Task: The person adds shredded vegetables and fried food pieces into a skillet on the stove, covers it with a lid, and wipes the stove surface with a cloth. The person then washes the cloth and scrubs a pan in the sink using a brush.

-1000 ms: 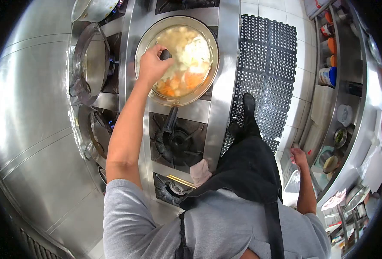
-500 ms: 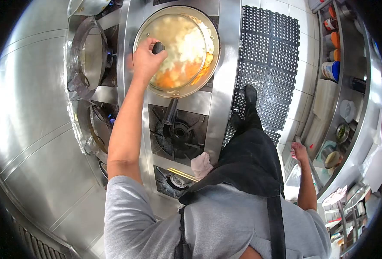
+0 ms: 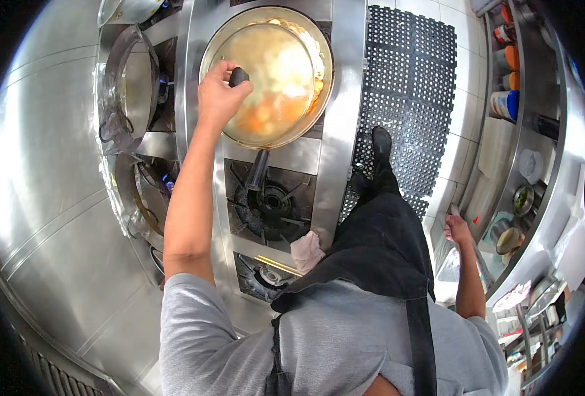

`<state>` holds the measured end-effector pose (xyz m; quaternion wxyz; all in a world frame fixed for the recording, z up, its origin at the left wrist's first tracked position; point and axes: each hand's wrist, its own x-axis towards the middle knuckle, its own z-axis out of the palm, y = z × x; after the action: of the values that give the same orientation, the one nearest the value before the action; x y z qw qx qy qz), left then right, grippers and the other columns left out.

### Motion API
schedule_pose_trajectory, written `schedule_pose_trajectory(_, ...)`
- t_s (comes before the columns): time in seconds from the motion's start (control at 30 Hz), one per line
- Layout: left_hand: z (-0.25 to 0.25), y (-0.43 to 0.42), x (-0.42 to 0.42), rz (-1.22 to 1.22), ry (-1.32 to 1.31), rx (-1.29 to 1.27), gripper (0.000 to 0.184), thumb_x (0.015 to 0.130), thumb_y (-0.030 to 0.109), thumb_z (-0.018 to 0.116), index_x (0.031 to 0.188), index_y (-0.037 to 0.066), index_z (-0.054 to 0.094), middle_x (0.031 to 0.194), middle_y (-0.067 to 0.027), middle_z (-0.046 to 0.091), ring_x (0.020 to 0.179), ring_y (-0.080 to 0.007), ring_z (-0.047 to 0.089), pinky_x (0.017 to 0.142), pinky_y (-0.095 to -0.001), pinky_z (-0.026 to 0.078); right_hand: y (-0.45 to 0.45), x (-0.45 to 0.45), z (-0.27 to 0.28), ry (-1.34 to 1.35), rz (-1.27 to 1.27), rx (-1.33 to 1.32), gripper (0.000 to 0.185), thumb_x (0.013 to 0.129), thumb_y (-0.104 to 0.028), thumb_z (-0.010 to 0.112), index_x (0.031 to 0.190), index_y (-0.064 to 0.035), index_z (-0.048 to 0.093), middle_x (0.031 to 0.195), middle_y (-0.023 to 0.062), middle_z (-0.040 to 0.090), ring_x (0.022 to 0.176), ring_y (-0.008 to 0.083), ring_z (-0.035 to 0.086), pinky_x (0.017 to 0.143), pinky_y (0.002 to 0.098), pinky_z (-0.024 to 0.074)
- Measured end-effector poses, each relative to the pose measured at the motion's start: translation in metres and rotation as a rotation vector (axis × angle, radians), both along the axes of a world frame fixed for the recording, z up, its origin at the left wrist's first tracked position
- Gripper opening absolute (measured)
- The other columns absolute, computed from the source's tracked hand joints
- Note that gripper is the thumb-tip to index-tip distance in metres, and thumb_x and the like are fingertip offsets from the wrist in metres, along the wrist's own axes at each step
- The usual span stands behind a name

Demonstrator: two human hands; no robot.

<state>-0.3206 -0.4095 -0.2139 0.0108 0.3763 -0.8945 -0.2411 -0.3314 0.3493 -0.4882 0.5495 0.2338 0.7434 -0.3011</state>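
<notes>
A wide frying pan with a dark handle stands on the stove. White and orange pieces of food show at its right side and through a clear lid. My left hand is closed around the lid's black knob, at the lid's left part. The lid lies over most of the pan; whether it rests on the food or hovers just above cannot be told. Far from the pan, at my right side, my right hand hangs with curled fingers. A small pinkish patch shows at them, too unclear to name.
Below the pan is a burner, with a crumpled cloth and chopsticks near my apron. Foil-edged pans stand along the left burners. A perforated black mat covers the floor. Jars and bowls fill the right shelf.
The view has shifted slightly left. Over the food, the lid sits a little differently, and less of the food at the pan's right shows uncovered. My left hand keeps its hold on the knob.
</notes>
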Motion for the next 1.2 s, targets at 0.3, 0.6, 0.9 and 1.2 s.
schedule_pose_trajectory(0.3, -0.031, 0.011, -0.013, -0.043, 0.103, -0.131, 0.041, 0.068, 0.025, 0.078, 0.103, 0.006, 0.069, 0.093, -0.0154, 0.069, 0.086, -0.0317, 0.069, 0.080, -0.0428, 0.056, 0.001, 0.003, 0.003, 0.042, -0.044, -0.042, 0.032, 0.097, -0.031, 0.066, 0.122, -0.0110, 0.064, 0.090, 0.0004, 0.065, 0.066, 0.0140, 0.064, 0.054, 0.0301, 0.0509)
schedule_pose_trajectory(0.6, -0.027, 0.010, -0.016, -0.063, 0.053, -0.167, 0.044, 0.069, 0.026, 0.076, 0.107, 0.006, 0.069, 0.095, -0.0174, 0.069, 0.091, -0.0340, 0.069, 0.084, -0.0445, 0.055, -0.020, -0.006, 0.005, 0.078, 0.075, -0.042, 0.034, 0.097, -0.030, 0.066, 0.121, -0.0065, 0.067, 0.097, 0.0043, 0.071, 0.071, 0.0156, 0.068, 0.056, 0.0306, 0.0531)
schedule_pose_trajectory(0.9, -0.031, 0.001, -0.022, -0.181, 0.043, -0.210, 0.048, 0.070, 0.028, 0.079, 0.112, 0.005, 0.071, 0.096, -0.0176, 0.072, 0.087, -0.0315, 0.071, 0.082, -0.0413, 0.056, -0.018, -0.008, 0.011, 0.106, 0.093, -0.045, 0.033, 0.097, -0.030, 0.065, 0.122, -0.0076, 0.067, 0.098, 0.0048, 0.071, 0.071, 0.0152, 0.068, 0.057, 0.0307, 0.0536)
schedule_pose_trajectory(1.2, 0.333, 0.033, 0.015, -0.677, -0.263, -0.119, 0.038, 0.083, 0.029, 0.075, 0.110, 0.003, 0.067, 0.097, -0.0192, 0.068, 0.089, -0.0316, 0.068, 0.079, -0.0407, 0.054, -0.006, -0.026, 0.038, 0.044, 0.151, 0.012, 0.024, 0.092, -0.020, 0.067, 0.109, -0.0053, 0.071, 0.084, 0.0040, 0.069, 0.067, 0.0134, 0.066, 0.052, 0.0305, 0.0508)
